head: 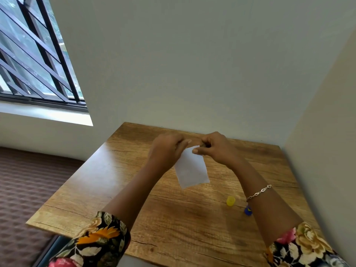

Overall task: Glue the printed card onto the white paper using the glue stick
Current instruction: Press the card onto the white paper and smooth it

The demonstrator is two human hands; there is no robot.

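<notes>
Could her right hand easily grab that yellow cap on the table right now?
Probably not at once: the right hand is pinching the white paper together with the left hand. The yellow cap itself lies uncovered beside her forearm.

Wood table, barred window left, bracelet.

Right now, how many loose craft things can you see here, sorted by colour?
White: 1, the white paper sheet held above the wooden table
Yellow: 1, the small yellow plastic cap
Blue: 1, the partly hidden blue object
Total: 3
</notes>
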